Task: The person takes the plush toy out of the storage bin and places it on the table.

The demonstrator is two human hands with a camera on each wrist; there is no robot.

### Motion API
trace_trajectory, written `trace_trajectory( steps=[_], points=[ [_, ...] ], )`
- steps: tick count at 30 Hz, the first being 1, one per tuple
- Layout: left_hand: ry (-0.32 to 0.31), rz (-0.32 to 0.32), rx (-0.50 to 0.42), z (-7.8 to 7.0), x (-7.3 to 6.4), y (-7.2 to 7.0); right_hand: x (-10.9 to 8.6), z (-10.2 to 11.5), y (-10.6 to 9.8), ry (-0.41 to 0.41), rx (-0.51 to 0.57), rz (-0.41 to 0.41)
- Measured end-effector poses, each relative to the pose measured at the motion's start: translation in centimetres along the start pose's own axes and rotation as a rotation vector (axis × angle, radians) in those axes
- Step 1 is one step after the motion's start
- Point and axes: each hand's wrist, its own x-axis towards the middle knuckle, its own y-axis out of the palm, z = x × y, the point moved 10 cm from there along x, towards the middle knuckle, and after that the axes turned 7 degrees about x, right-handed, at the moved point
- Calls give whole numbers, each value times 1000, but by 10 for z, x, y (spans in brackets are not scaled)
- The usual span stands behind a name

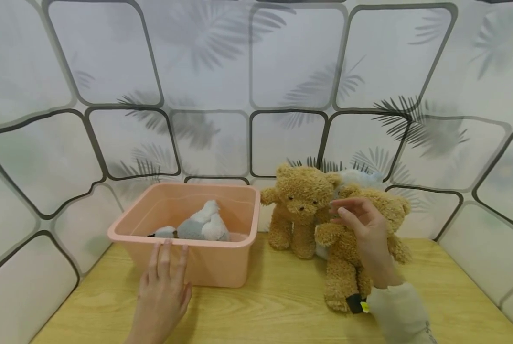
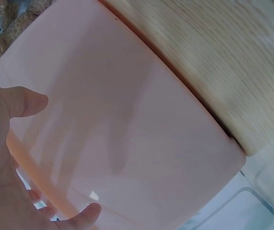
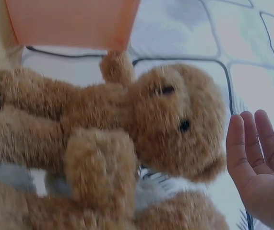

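A pink plastic bin (image 1: 222,265) stands at the left, with grey-and-white plush toys (image 1: 202,224) inside. My left hand (image 1: 161,286) rests its extended fingertips on the bin's near rim; in the left wrist view the thumb (image 2: 29,101) lies apart from the other fingers, in front of the bin's wall. To the right, two brown teddy bears sit side by side, one farther back (image 1: 301,205) and one nearer (image 1: 340,267). Raised in front of the nearer bear's head, my right hand (image 1: 368,234) holds nothing. In the right wrist view its fingers (image 3: 264,143) are extended beside the farther bear's head.
A pale blue-and-white plush (image 1: 359,177) is partly hidden behind the bears. A black and yellow tag (image 1: 356,304) lies at the nearer bear's foot. Everything stands on a wood-grain table (image 1: 278,306), enclosed by patterned fabric walls (image 1: 209,138).
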Motion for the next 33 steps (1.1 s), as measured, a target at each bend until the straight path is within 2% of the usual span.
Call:
trace_trajectory(
  steps=[6,13,20,30,33],
  points=[
    [6,3,9,0,0,1,3,-10,25,0,35,63],
    [11,-11,18,-1,0,0,9,-23,55,16,11,135],
    [10,-26,19,-1,0,-2,10,-45,78,110,-11,159],
    [15,-35,21,-1,0,-2,17,-69,106,204,50,167],
    [13,-20,18,-1,-1,-1,19,-77,115,252,53,175]
  ],
)
